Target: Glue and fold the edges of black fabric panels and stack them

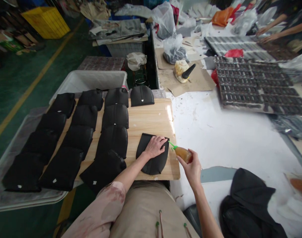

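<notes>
A black rounded panel (154, 164) lies on the wood-grain board (151, 120), its straight edge facing away from me. My left hand (156, 146) rests on that panel with its fingers stretched toward the far right corner. In my right hand (192, 165) is a glue bottle (183, 154) with amber contents and a thin green nozzle. The bottle is tilted, and its nozzle tip sits at the panel's right far corner; whether it touches I cannot tell. Several similar black pieces (115, 115) lie in overlapping columns on the left, and one single piece (142, 96) lies at the board's far edge.
Grey-white bins (91, 79) support or border the board at left. A white-covered table (198, 132) adjoins on the right, with black fabric (250, 195), a glue-stained pot (181, 70) and trays of small dark parts (257, 82). A co-worker's arms (275, 33) reach over the far right.
</notes>
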`<action>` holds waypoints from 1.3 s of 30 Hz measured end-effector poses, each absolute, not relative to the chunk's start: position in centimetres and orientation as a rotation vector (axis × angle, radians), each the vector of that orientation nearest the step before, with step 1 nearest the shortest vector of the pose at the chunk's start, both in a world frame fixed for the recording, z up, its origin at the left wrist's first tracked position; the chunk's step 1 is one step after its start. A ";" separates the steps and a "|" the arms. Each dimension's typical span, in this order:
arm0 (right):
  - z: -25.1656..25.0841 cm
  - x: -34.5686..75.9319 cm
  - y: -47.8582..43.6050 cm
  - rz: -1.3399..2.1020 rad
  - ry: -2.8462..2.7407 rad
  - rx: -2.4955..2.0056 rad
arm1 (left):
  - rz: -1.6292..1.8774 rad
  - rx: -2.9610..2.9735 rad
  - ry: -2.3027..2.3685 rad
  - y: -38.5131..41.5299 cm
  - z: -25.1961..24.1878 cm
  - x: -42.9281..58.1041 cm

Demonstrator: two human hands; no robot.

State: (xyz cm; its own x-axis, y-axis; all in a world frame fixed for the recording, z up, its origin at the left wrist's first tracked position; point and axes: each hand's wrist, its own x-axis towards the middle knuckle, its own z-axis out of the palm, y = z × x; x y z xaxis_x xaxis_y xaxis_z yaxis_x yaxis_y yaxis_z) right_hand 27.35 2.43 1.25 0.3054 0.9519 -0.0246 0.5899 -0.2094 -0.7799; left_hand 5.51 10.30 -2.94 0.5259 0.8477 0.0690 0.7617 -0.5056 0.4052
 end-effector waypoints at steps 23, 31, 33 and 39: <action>1.1 27.1 4.6 0.442 -1.720 -1.772 | 0.427 2.367 1.429 10.1 -3.0 6.1; 1.8 27.6 4.6 0.471 -1.839 -1.735 | 0.412 2.364 1.411 10.2 -2.9 6.1; 2.0 27.7 4.6 0.473 -1.846 -1.735 | 0.408 2.360 1.410 10.2 -2.9 6.1; 2.0 27.5 5.0 0.470 -1.835 -1.727 | 0.430 2.369 1.414 10.1 -3.0 6.1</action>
